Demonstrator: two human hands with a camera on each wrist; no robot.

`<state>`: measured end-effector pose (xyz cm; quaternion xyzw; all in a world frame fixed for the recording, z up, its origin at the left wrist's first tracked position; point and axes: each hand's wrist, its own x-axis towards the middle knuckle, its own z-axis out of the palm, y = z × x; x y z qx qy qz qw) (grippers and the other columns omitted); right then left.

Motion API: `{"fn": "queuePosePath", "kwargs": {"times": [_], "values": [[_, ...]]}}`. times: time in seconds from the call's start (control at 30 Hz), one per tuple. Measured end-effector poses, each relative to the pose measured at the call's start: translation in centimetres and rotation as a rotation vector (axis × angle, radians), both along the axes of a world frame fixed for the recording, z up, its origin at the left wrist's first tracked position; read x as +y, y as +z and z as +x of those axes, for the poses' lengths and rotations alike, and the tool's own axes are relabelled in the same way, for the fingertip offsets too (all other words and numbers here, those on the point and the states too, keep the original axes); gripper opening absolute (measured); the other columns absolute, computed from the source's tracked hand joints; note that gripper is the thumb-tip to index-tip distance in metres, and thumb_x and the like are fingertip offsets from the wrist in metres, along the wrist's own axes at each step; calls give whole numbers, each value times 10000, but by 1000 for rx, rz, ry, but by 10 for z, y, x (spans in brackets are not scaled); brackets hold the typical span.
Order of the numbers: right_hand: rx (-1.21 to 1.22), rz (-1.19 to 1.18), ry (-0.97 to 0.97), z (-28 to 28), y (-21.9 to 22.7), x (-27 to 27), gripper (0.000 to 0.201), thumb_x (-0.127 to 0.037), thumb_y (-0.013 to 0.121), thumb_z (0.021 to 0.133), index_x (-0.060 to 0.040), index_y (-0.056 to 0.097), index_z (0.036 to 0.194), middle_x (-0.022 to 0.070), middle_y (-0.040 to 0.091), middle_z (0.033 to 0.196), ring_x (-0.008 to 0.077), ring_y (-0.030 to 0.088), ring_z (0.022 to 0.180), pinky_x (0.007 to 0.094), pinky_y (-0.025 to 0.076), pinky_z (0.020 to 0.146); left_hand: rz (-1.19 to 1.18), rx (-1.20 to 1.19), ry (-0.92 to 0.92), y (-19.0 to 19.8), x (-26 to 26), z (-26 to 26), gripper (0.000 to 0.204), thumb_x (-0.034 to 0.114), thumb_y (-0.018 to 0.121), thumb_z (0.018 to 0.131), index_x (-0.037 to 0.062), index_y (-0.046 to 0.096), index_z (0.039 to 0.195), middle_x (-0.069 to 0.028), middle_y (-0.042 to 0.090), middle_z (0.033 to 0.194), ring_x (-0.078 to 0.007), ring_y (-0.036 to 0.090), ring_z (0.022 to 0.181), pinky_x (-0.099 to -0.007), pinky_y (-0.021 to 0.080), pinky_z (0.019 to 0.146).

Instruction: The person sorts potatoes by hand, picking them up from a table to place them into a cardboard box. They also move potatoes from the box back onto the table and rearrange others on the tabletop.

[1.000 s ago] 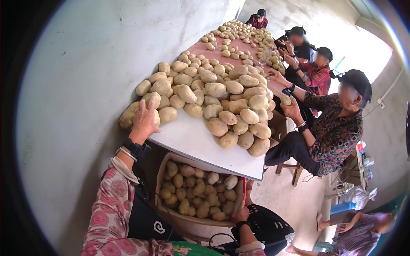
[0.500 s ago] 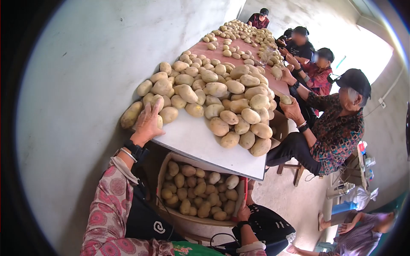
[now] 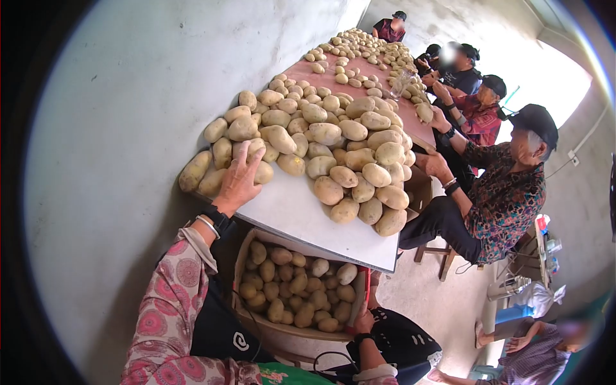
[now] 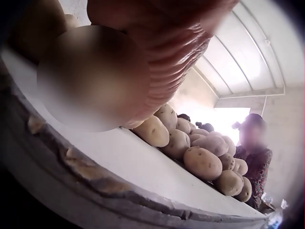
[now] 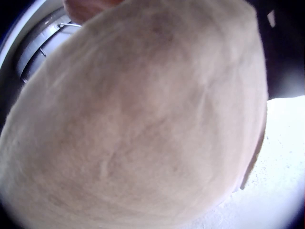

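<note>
In the head view my left hand (image 3: 239, 181) reaches over the near left corner of the white table (image 3: 308, 221). Its fingers lie extended on potatoes at the edge of a large heap (image 3: 321, 135). A potato (image 3: 263, 172) shows just right of the hand, and another (image 3: 210, 183) lies to its left. The left wrist view has the palm (image 4: 162, 57) close up, with a blurred round patch before it. Lower down, my right hand (image 3: 364, 319) grips the right edge of a cardboard box (image 3: 242, 266) of potatoes; its fingers are partly hidden.
A wall (image 3: 128, 128) runs along the left. The reddish far part of the table (image 3: 321, 80) carries more potatoes. A person in a flowered shirt (image 3: 510, 186) sits at the right, with others beyond; another person (image 3: 539, 353) is at the lower right.
My left hand has shifted right along the front of the heap, uncovering a potato at the left edge. My right hand has stayed at the box.
</note>
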<state>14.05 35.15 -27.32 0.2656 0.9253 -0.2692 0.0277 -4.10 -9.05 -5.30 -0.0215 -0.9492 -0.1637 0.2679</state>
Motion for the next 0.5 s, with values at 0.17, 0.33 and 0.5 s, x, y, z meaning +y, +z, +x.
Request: {"fn": "queuePosePath", "kwargs": {"times": [0.17, 0.33, 0.5], "values": [[-8, 0, 1, 1, 1, 2, 779, -627, 215, 864, 27, 631, 785, 273, 603, 762, 453, 575, 794, 515, 438, 701, 41, -42, -64, 13, 9, -3, 671, 91, 668, 599, 122, 440, 1229, -186, 262, 1352, -375, 512, 1000, -414, 459, 829], [8, -38, -18, 1, 1, 1, 745, -602, 238, 873, 25, 627, 769, 276, 594, 753, 451, 573, 791, 520, 432, 688, -71, -113, -124, 8, 22, -3, 542, 82, 654, 594, 88, 517, 1118, -177, 257, 1368, -359, 556, 916, -422, 473, 786], [31, -18, -23, 0, 2, 0, 734, -591, 246, 877, 25, 624, 749, 277, 591, 730, 458, 571, 768, 521, 434, 673, 3, -82, -79, -1, 22, -5, 499, 88, 646, 615, 91, 521, 1098, -193, 240, 1371, -384, 553, 902, -437, 474, 772]]}}
